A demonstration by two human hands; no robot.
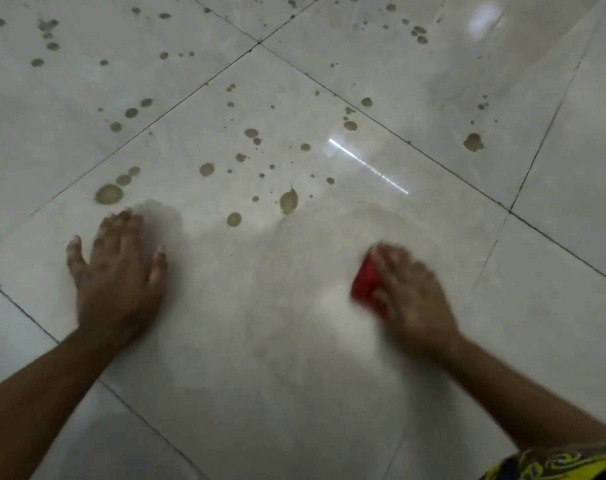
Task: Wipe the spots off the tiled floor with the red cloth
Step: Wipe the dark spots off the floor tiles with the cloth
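Red cloth (365, 284) is pressed to the tiled floor (294, 341) under the blurred right hand (410, 294), left hand (118, 271) is laid flat, near tile looks wiped, brown spots (287, 200) beyond are left.

Red cloth (365, 284) sits low on the pale tiled floor (294, 358), bunched into a small wad and blurred, mostly covered by the right hand (410, 289) pressing on it, so only its left edge shows. Brownish spots (288, 201) scatter across the glossy tiles beyond it, from tiny flecks to coin-like blobs, thickest on the centre tile and the tiles further up. One large spot (109, 194) lies just beyond the fingertips of the left hand (119, 271), which rests flat on the floor. Dark grout lines cross diagonally. The floor nearest the cloth looks smeared and hazy.
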